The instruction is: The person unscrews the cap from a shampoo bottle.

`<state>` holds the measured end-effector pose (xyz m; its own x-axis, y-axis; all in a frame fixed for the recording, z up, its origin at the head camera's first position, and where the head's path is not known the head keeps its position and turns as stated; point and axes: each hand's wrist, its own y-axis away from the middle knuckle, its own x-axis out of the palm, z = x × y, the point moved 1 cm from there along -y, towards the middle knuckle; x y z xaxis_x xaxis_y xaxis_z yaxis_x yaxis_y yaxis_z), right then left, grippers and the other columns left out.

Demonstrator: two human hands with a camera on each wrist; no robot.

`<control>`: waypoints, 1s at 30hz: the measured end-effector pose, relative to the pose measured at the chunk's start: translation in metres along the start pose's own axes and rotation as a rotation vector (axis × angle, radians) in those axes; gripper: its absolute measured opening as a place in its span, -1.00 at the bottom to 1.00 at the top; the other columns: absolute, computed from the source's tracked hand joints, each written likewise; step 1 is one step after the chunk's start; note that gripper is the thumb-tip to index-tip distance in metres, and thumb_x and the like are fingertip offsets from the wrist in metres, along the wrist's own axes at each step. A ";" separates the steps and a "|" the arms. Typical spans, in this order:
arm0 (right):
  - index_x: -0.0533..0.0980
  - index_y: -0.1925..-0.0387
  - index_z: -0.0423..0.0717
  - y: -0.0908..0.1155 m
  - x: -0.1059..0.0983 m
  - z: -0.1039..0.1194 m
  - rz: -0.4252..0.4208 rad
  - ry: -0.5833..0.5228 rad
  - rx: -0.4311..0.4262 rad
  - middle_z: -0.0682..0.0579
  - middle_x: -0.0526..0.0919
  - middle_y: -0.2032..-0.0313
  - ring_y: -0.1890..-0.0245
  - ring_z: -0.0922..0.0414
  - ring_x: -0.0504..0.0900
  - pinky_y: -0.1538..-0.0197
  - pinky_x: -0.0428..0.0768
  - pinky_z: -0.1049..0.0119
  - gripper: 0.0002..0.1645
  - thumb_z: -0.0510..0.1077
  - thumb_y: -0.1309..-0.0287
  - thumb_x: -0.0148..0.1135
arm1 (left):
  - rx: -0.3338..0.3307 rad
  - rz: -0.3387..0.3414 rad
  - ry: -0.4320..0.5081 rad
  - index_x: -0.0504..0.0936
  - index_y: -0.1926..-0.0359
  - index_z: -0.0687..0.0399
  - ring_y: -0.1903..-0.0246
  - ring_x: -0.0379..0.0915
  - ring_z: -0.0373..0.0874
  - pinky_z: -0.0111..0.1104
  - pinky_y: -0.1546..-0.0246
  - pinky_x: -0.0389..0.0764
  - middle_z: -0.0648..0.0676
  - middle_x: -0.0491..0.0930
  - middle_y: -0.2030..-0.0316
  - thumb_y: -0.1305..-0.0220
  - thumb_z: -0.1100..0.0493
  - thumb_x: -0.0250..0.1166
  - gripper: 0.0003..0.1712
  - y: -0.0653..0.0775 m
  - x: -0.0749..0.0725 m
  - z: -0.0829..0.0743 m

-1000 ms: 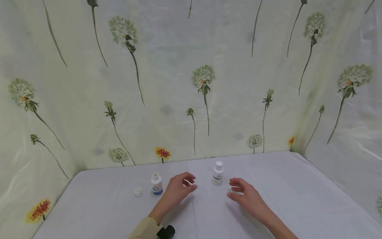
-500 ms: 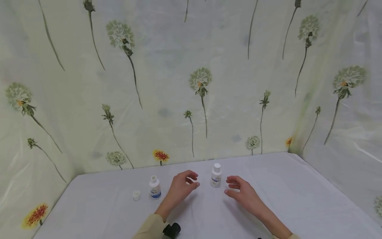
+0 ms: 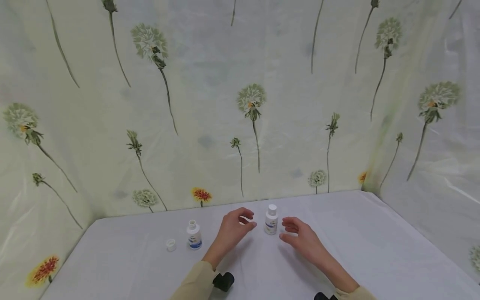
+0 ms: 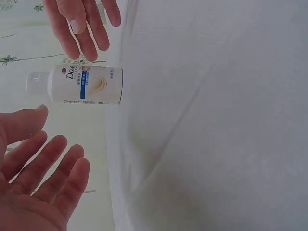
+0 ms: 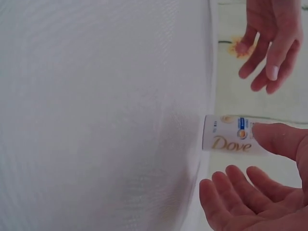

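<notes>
A small white Dove bottle (image 3: 271, 221) with its white cap on stands upright on the table between my two hands. My left hand (image 3: 233, 230) is just left of it, fingers loosely bent and holding nothing. To its right, my right hand (image 3: 303, 239) faces it with fingers relaxed, also holding nothing. The left wrist view shows the bottle (image 4: 86, 85) with its label, thumb and fingers apart from it. In the right wrist view my thumb overlaps the top of the bottle (image 5: 231, 137).
Further left stands a second white bottle (image 3: 194, 236) with its neck uncovered. A loose white cap (image 3: 171, 245) lies beside it. White cloth covers the table (image 3: 123, 262), and a flower-printed curtain (image 3: 210, 104) hangs behind and at the sides.
Both hands have moved closer to the capped bottle, the left one forward and to the right, the right one slightly left. The bottles and loose cap stay in place.
</notes>
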<state>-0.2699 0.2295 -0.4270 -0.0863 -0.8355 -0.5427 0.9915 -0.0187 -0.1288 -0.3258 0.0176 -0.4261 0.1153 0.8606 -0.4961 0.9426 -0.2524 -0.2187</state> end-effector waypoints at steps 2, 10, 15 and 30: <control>0.40 -0.18 -0.35 -0.002 0.001 0.001 -0.002 0.011 0.003 -0.25 0.57 -0.09 -0.13 -0.21 0.53 -0.09 0.55 -0.01 -0.43 -0.27 -0.16 0.35 | 0.009 -0.002 0.007 0.64 0.03 0.08 0.19 0.52 -0.16 -0.39 0.27 0.60 0.01 0.62 0.16 -0.24 0.17 0.40 -0.71 -0.002 0.001 0.000; 0.40 -0.19 -0.33 -0.008 0.003 0.003 -0.001 0.044 0.007 -0.25 0.56 -0.10 -0.14 -0.21 0.52 -0.10 0.54 -0.04 -0.44 -0.25 -0.18 0.33 | 0.038 -0.010 0.026 0.65 0.07 0.01 0.19 0.54 -0.15 -0.39 0.26 0.61 0.03 0.65 0.15 -0.23 0.18 0.41 -0.75 -0.008 0.002 -0.003; 0.41 -0.19 -0.31 -0.011 0.005 0.003 -0.008 0.035 0.005 -0.24 0.56 -0.10 -0.14 -0.21 0.52 -0.11 0.53 -0.03 -0.44 -0.27 -0.17 0.33 | 0.032 -0.011 0.036 0.65 0.07 -0.01 0.18 0.55 -0.12 -0.38 0.26 0.62 0.02 0.64 0.15 -0.23 0.20 0.41 -0.76 -0.011 0.003 -0.004; 0.41 -0.17 -0.35 -0.017 0.009 0.003 -0.012 0.011 -0.030 -0.29 0.54 -0.12 -0.14 -0.24 0.51 -0.10 0.54 -0.03 -0.43 -0.28 -0.15 0.37 | 0.071 -0.001 0.093 0.65 0.02 0.07 0.10 0.55 -0.05 -0.37 0.24 0.62 0.07 0.65 0.11 -0.24 0.20 0.40 -0.71 -0.019 0.012 -0.008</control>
<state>-0.2877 0.2213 -0.4271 -0.0995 -0.8290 -0.5503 0.9871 -0.0123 -0.1598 -0.3402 0.0364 -0.4211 0.1464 0.8972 -0.4167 0.9183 -0.2798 -0.2799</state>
